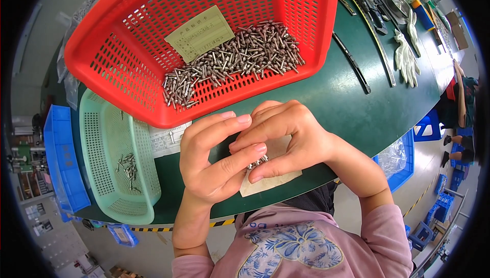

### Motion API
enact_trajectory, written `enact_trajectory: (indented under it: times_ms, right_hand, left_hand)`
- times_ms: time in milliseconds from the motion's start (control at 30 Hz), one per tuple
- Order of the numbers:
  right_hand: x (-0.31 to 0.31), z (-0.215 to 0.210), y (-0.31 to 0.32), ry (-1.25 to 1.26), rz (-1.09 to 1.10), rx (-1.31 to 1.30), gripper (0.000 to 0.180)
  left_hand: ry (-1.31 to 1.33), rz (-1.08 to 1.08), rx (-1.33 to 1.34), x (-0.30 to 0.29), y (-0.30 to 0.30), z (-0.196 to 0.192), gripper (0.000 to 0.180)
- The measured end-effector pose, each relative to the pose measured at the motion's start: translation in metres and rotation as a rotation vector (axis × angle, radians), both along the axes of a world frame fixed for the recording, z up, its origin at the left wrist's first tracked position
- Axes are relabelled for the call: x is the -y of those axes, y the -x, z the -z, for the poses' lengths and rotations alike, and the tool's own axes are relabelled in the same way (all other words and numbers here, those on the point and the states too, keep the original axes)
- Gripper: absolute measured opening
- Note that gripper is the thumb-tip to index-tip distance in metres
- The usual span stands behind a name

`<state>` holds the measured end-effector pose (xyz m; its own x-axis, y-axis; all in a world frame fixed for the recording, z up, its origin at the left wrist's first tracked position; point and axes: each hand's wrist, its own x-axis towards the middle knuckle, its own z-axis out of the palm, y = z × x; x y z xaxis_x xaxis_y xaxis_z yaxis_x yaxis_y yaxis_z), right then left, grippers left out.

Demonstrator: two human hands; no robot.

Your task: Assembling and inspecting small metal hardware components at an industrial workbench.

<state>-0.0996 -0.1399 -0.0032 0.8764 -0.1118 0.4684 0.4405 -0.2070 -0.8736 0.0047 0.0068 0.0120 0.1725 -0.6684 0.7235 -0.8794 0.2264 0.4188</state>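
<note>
Both my hands meet over the near edge of the bench, fingers curled toward each other. Small shiny metal pins (pixel 259 162) show between the thumbs, their ends bunched together; how many is hidden by the fingers. My left hand (pixel 212 158) closes on them from the left, thumb laid against the bunch. My right hand (pixel 296 132) curls round from the right with its thumb just below them. Under the hands lies a piece of tan paper (pixel 270 183). Beyond them, a red perforated basket (pixel 127 81) stands tilted, with a heap of similar metal pins (pixel 240 53) inside.
A pale green basket (pixel 94 150) at the left holds a few pins (pixel 128 168). A blue bin (pixel 64 158) stands beyond it. Printed paper (pixel 166 140) lies beside the green basket. White gloves (pixel 406 58), a steel rule (pixel 377 48) and a black strip (pixel 352 64) lie at the right.
</note>
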Motion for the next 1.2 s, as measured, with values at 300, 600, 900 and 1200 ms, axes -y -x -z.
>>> enact_trajectory:
  times_ms: [300, 600, 900, 1200]
  right_hand:
    - [0.0005, -0.0015, 0.0002, 0.001, -0.001, -0.005, 0.035]
    - [-0.0003, -0.0010, -0.0002, -0.003, 0.004, 0.009, 0.033]
    - [0.0003, -0.0017, -0.0001, 0.002, 0.013, 0.007, 0.033]
    - [0.0001, -0.0032, 0.0008, -0.013, 0.007, -0.011, 0.034]
  left_hand:
    - [-0.001, -0.002, -0.002, 0.0003, 0.0000, -0.0003, 0.028]
    - [0.003, -0.005, 0.013, -0.0005, -0.0005, -0.0001, 0.029]
    - [0.001, -0.002, 0.017, -0.0003, -0.0012, 0.0012, 0.030]
    - [0.020, -0.002, 0.013, 0.0006, -0.0017, 0.0014, 0.029]
